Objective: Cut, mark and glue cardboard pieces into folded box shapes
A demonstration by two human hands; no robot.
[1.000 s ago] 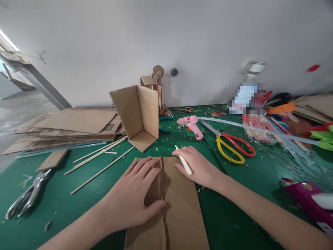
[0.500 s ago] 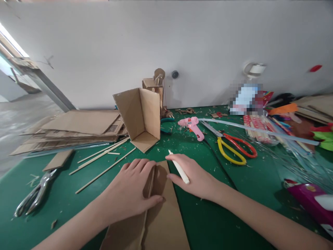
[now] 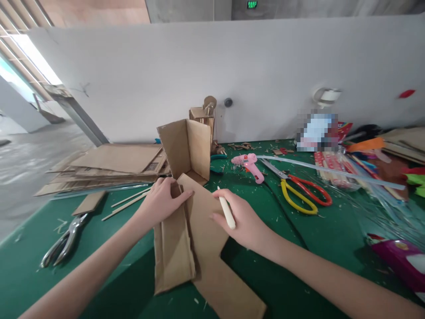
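My left hand (image 3: 162,199) is closed at the upper end of a narrow folded cardboard strip (image 3: 174,252), thumb pointing right. That strip lies against a larger angular cardboard sheet (image 3: 209,241), partly covering its left side. A white pen-like tool (image 3: 227,213) with a pointed tip sits in my right hand (image 3: 247,221), between thumb and fingers, beside the sheet's right edge. Just beyond stands an open three-sided cardboard corner piece (image 3: 197,144), its base partly hidden by the sheet and my left hand.
A pink glue gun (image 3: 249,165) and red-and-yellow-handled scissors (image 3: 299,195) lie to the right. Metal pliers (image 3: 68,239), wooden sticks (image 3: 128,206) and stacked cardboard (image 3: 113,159) are at left. A magenta object (image 3: 398,257) sits at right, and a white wall (image 3: 265,66) rises behind.
The cardboard has moved away from me and turned, showing the folded strip and the sheet's angled lower part. My left hand has moved forward with it; the view has tilted up.
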